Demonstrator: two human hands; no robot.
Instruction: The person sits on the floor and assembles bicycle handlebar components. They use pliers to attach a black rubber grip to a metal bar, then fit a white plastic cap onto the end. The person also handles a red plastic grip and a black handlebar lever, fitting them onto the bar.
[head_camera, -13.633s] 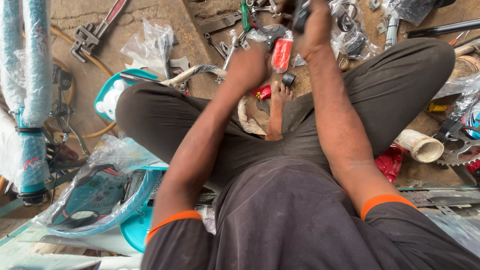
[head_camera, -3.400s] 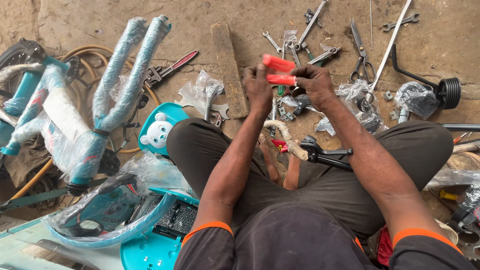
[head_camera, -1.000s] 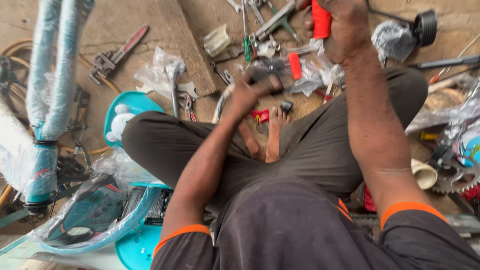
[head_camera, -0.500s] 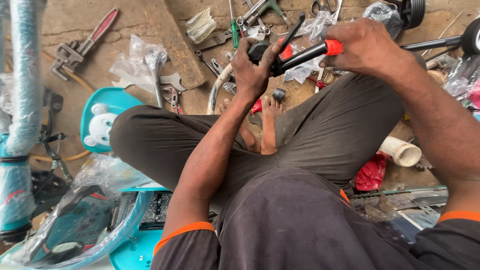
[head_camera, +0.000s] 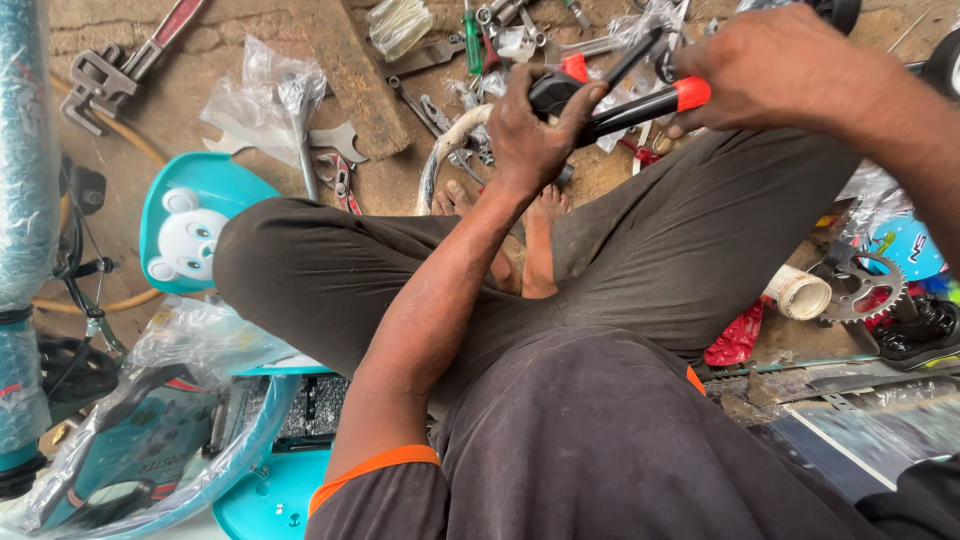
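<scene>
Seated worker at a floor repair spot, seen from above. The left hand (head_camera: 530, 130) is clenched around a black part (head_camera: 552, 92) with a small red end, held above the bare feet (head_camera: 500, 215). The right hand (head_camera: 775, 65) grasps a black handlebar tube (head_camera: 625, 105) capped by a red grip end (head_camera: 692, 93), and the tube's inner end meets the black part at the left hand. Half a second earlier both hands held the same 2 pieces in much the same pose, whereas 1 second earlier the right hand was raised apart from the left; the pieces now appear brought together for fitting. Outward lie scattered wrenches (head_camera: 430, 55), a wooden plank (head_camera: 350, 75), a teal child seat with a bear face (head_camera: 190, 235), a white pipe stub (head_camera: 800, 293), a chainring (head_camera: 862, 288) and a plastic-wrapped teal frame (head_camera: 25, 200) on the concrete floor (head_camera: 200, 40).
</scene>
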